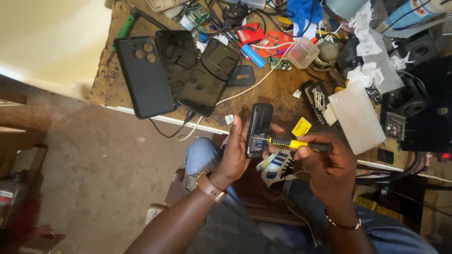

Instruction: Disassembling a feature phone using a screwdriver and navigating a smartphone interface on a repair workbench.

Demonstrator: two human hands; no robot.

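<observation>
My left hand (234, 155) grips a small black phone (259, 128) upright, its open back facing me, just in front of the workbench edge. In my right hand (329, 162) is a yellow-and-black screwdriver (296, 144), held level with its tip touching the lower part of the phone. A brown watch strap circles my left wrist and a thin bracelet my right.
On the wooden workbench (278, 91) lie three black smartphones (143, 77), one cabled, plus circuit boards (197, 14), a blue marker (253, 55), a clear plastic box (302, 51), a ridged white plastic sheet (358, 117) and tangled wires. Dirt floor (103, 164) spreads at left.
</observation>
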